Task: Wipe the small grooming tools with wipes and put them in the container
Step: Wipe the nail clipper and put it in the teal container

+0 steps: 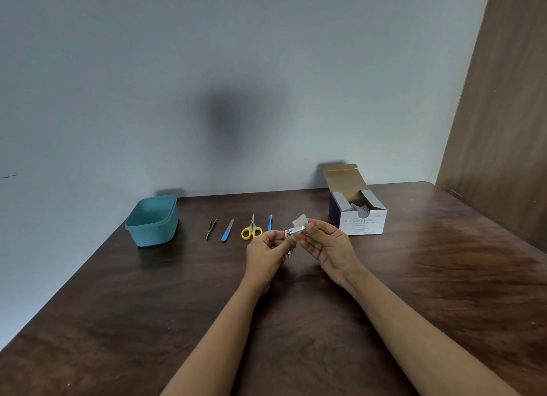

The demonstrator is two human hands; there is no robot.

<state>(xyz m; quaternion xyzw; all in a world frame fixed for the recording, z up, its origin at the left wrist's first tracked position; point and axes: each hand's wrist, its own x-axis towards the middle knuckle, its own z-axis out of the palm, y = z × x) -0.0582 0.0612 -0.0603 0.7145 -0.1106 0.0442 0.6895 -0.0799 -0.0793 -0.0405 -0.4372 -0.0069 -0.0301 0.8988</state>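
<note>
A dark brown wooden table point(414, 277) stands against a pale grey-blue wall point(177, 70), with a brown wood-grain panel point(503, 99) running up the side at three o'clock. Near the middle of the table the left hand point(263, 252) has its fingers curled and pinches a silver metal nail clipper point(294, 231) at its near end, held above the surface. The right hand point(328, 244), palm turned inward with its lower fingers loosely bent, pinches a small white square wipe point(300, 219) against the clipper's far end. Taking the hands as the centre of the dial, a teal rounded plastic container point(154, 230) sits open on the table at about ten o'clock, well apart from them. Between it and the hands lie, in a row, dark metal tweezers point(211, 227), a blue-handled nail file point(227, 231), yellow-handled small scissors point(252, 229) and a slim blue-handled pointed tool point(270, 222) at about eleven o'clock. At two o'clock stands a white and blue cardboard box of alcohol swabs point(362, 221), its lid flap raised and packets showing inside
</note>
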